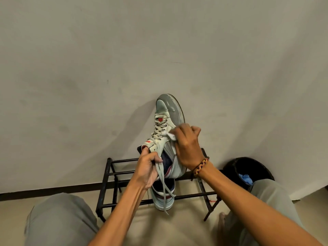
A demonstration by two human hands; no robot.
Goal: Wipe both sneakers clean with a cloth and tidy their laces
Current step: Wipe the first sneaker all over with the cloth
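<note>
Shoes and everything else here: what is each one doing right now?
Left hand: grips the raised shoe's collar.
Right hand: presses the cloth on it.
Raised shoe: held up, toe upward, laces dangling.
Cloth: bunched against the shoe's side.
Second shoe: resting on the rack.
Rack: standing by the wall.

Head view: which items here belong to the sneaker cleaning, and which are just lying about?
In the job:
held sneaker, gripped by left hand
white cloth in right hand
second sneaker on the rack
loose laces

Lying about:
black shoe rack
black bin
</note>
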